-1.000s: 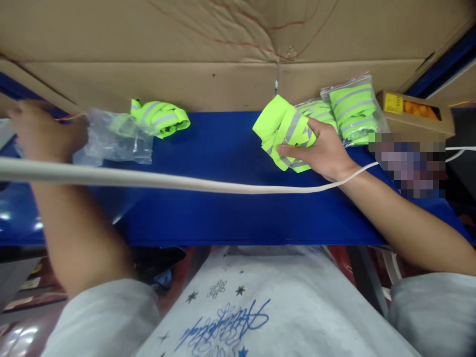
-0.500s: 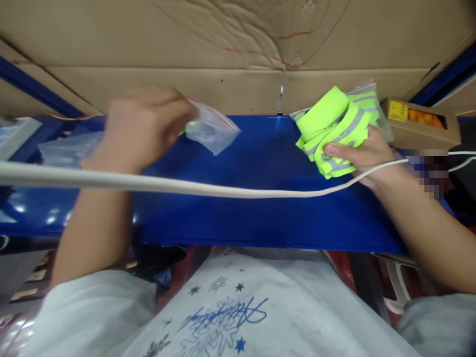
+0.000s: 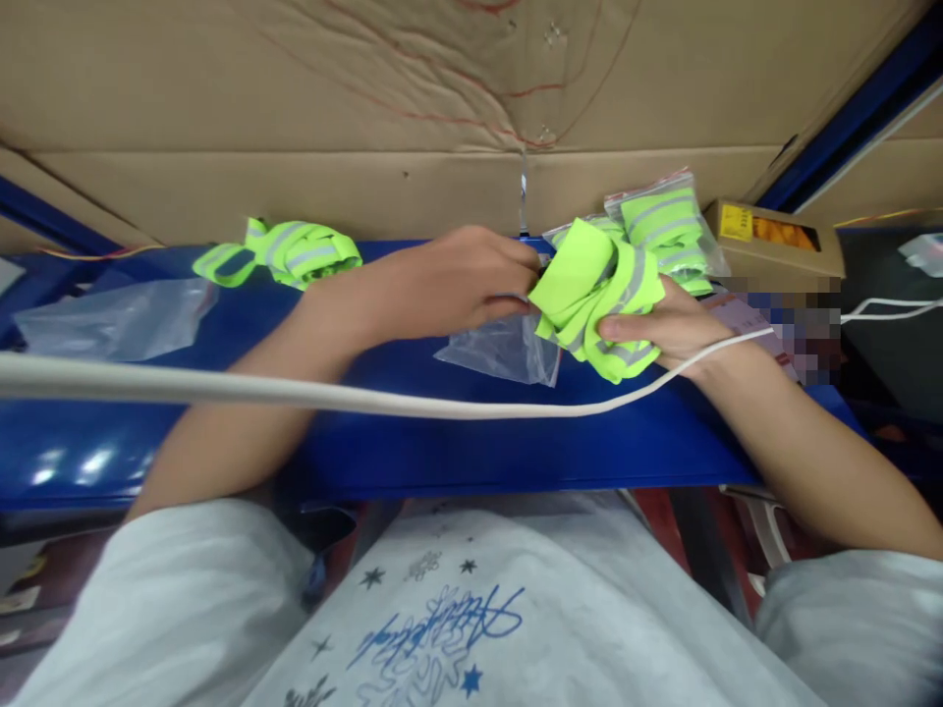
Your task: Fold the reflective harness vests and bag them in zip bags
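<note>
My right hand [image 3: 674,322] is wrapped round a folded bundle of neon-yellow reflective strap [image 3: 596,295] with grey stripes, its thumb pressed on the front. Close to the bundle's left side, my left hand [image 3: 475,280] has its fingers closed on a clear zip bag [image 3: 508,352], which hangs below them. Part of the bag's upper edge is hidden by the fingers. Another neon reflective strap bundle [image 3: 309,250] lies loose at the back left, beyond my left wrist. Behind the right hand is a bagged strap bundle [image 3: 667,226].
The blue shelf [image 3: 442,452] runs under both arms, against a cardboard wall [image 3: 331,187]. A white cable [image 3: 413,401] crosses in front of my forearms. At the right stands a small cardboard box [image 3: 781,260] with orange contents; at the left lies a clear plastic bag [image 3: 118,314].
My left hand has moved right with the zip bag, up to the strap bundle. The loose bundle at the left has come into sight. My right hand keeps its hold; the view has shifted.
</note>
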